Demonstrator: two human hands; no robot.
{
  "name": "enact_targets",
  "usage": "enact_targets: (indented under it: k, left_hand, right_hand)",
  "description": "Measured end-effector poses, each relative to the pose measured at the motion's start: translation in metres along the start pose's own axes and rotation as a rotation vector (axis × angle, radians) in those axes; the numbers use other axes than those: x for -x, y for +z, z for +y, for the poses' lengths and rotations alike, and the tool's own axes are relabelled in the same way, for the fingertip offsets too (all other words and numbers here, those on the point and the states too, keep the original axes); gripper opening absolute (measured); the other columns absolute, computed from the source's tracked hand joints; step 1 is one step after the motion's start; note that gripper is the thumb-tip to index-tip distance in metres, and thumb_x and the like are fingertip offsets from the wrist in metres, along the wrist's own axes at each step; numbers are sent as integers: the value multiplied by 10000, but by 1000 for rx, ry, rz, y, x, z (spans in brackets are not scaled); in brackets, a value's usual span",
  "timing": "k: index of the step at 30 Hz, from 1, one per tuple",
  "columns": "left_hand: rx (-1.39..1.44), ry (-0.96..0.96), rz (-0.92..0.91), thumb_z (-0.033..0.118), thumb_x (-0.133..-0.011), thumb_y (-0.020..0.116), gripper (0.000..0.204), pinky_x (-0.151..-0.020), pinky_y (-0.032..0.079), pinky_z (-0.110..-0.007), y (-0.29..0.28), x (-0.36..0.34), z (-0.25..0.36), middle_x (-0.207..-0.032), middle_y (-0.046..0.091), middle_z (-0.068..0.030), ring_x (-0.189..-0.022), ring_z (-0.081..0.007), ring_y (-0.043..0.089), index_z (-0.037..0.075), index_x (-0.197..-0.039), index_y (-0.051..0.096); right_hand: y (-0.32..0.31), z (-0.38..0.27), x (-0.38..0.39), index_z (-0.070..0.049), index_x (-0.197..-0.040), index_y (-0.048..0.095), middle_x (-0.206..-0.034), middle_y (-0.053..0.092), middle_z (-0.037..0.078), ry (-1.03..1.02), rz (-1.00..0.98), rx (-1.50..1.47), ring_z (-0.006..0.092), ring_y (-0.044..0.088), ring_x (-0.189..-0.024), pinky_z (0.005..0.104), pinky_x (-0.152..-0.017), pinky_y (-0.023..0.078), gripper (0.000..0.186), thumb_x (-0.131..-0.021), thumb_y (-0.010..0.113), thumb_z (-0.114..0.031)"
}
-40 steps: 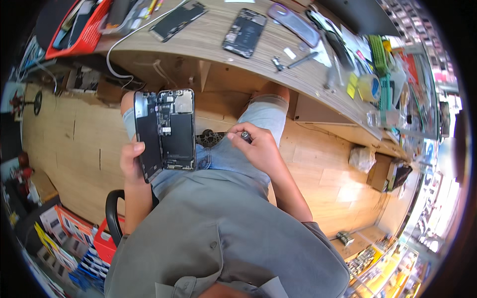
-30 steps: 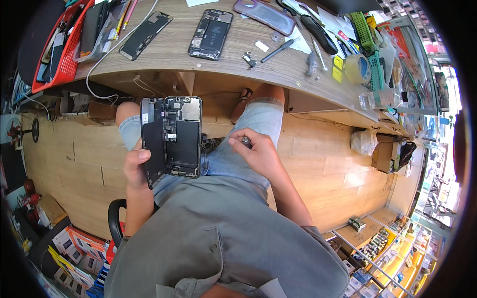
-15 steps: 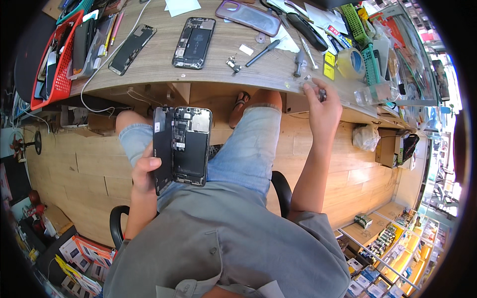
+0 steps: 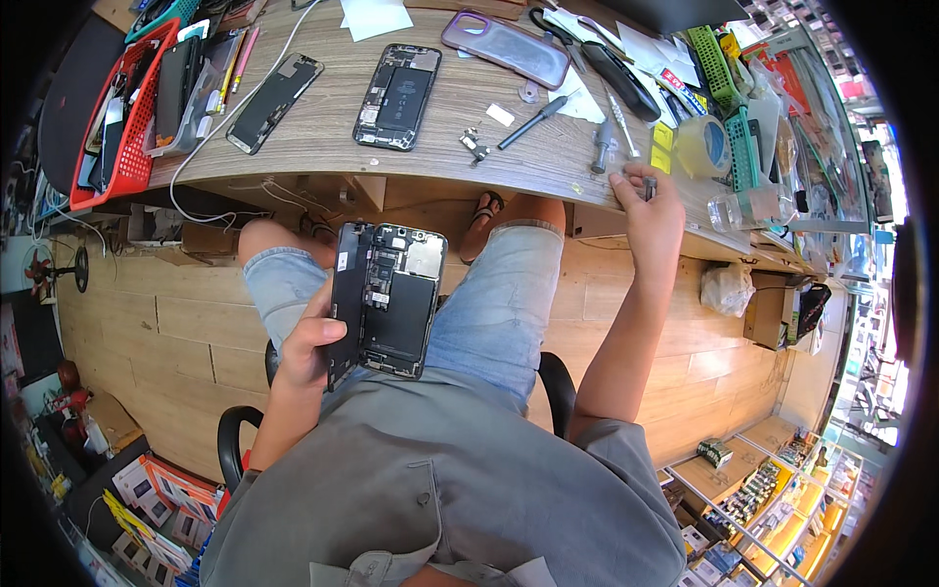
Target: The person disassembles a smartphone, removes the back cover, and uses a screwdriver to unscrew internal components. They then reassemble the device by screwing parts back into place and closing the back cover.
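Note:
My left hand (image 4: 309, 344) grips an opened smartphone (image 4: 399, 311) over my lap, thumb on the edge of its lifted screen (image 4: 350, 298). The phone's circuit board and black battery face up. At the desk's front edge, my right hand (image 4: 653, 213) is closed around a short dark cylindrical object (image 4: 649, 188), mostly hidden by the fingers. Just beyond those fingers lie a grey-handled tool (image 4: 602, 147) and a slim silver screwdriver (image 4: 623, 127). A second opened phone (image 4: 397, 98) rests on the desk, with a detached phone screen (image 4: 275, 104) to its left.
Near the desk's (image 4: 323, 174) middle are a dark pen-like tool (image 4: 533, 121), small metal parts (image 4: 474, 145) and a purple phone case (image 4: 506, 49). A red basket (image 4: 127, 147) of phones stands far left. Clear tape (image 4: 704, 145) and a green basket (image 4: 741, 147) sit right.
My left hand has shifted the opened phone to the right and slightly nearer my body. My right hand stays at the desk edge, still closed. The whole view has shifted slightly.

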State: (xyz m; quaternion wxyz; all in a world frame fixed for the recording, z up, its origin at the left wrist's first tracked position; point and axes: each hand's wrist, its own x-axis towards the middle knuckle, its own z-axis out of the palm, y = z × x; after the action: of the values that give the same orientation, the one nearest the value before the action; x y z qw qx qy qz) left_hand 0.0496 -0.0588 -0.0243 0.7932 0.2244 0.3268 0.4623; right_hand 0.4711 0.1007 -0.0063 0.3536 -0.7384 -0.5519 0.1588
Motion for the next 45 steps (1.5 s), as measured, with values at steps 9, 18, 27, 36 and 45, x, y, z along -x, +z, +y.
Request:
enact_targets:
  k: [9, 18, 27, 36, 45]
  left_hand:
    - [62, -21, -48, 303, -882, 732, 971, -1183, 553, -406, -3, -5, -11, -1577, 643, -203, -1406, -274, 680, -71, -1714, 401]
    - [7, -39, -62, 294, -877, 729, 1041, -1210, 530, -398, 8, -11, -7, -1619, 613, -201, -1454, -262, 652, -68, -1762, 314]
    - [37, -59, -81, 285, -863, 742, 1106, -1291, 454, -401, 28, -16, 2, -1737, 523, -203, -1561, -276, 571, -52, -1803, 267]
    - [46, -24, -145, 223, -883, 706, 1084, -1363, 336, -410, 31, -14, 2, -1789, 464, -199, -1648, -280, 471, -22, -1827, 234]
    - [66, 26, -158, 138, -905, 675, 1071, -1361, 344, -408, 18, -6, 2, -1791, 459, -216, -1648, -281, 476, -17, -1840, 178]
  right_hand:
    - [-2, -16, 5, -15, -1241, 777, -1078, 781, 89, -1, 29, -15, 186, 654, -842, 350, -845, 552, 366, -937, 925, -155]
    - [-5, -1, 6, -6, -1186, 803, -1030, 772, 31, -19, 21, -172, 88, 629, -817, 277, -773, 526, 224, -996, 875, -101]
    - [-16, -33, 50, -36, -1190, 827, -1135, 811, 45, -42, -2, -503, 47, 604, -749, 215, -619, 441, 183, -1010, 860, -33]
    - [6, -102, 117, 3, -1025, 822, -1071, 803, 130, -554, -546, -373, 218, 737, -861, 319, -769, 579, 239, -835, 860, 142]
    - [25, -127, 126, 5, -1032, 835, -1018, 834, 110, -468, -730, -349, 235, 797, -921, 341, -825, 610, 197, -862, 884, 92]
